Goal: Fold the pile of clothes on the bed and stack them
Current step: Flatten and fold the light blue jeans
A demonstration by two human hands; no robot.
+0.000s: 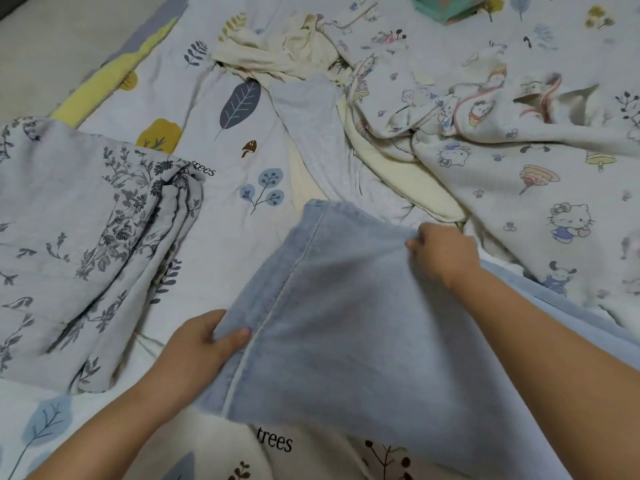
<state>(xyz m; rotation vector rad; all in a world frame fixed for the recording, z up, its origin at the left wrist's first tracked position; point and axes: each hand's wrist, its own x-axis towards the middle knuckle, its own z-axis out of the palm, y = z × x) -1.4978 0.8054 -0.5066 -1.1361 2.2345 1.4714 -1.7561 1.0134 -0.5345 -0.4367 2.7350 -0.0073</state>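
A light blue denim garment (346,323) with a pale side seam lies across the near middle of the bed. My left hand (197,351) pinches its left edge, thumb on top. My right hand (443,252) grips its far right edge and holds that edge a little above the bed. Behind it lies a loose pile: a cream garment (273,53), a pale blue piece (311,119) and a crumpled white cartoon-print cloth (485,133).
A grey floral quilt (86,237), roughly folded, lies at the left. The bed sheet (214,209) has leaf and tree prints. A folded teal item (446,6) sits at the far top edge. The floor (52,46) shows at the top left beyond the bed's edge.
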